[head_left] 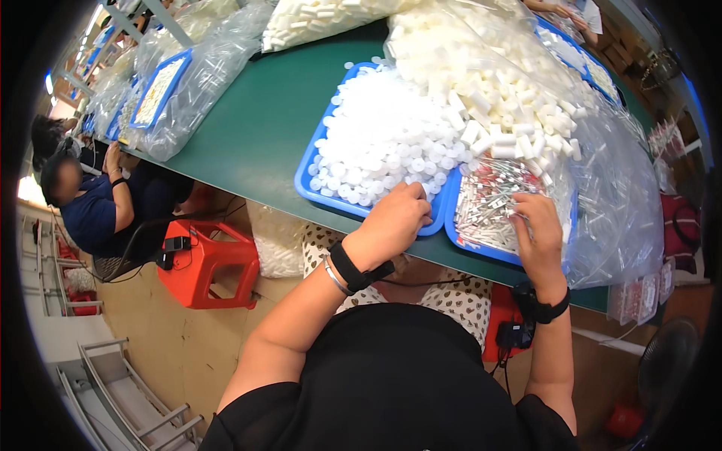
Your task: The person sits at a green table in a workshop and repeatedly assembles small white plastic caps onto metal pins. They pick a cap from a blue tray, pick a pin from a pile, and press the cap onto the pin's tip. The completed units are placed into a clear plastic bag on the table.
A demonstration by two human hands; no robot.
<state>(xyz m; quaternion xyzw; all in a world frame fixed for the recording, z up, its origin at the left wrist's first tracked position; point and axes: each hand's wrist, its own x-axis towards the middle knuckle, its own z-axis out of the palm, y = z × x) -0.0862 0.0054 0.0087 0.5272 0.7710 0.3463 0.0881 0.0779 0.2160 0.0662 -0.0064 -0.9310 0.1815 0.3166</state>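
A green table (256,120) fills the upper middle. At its near edge, two blue trays sit side by side: the left tray (304,171) and the right tray (451,214). Behind them slumps a large bag of cream tubes (481,49); another tube bag (323,21) lies farther back. Clear plastic bags (218,79) cover the left end; a clear bag (617,199) lies at right.

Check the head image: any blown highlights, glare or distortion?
Head view: the white round plastic discs blow out at the far side; bright reflections streak the crumpled clear plastic bag at right; fisheye bending curves the grey metal frame, lower left; corners are black.
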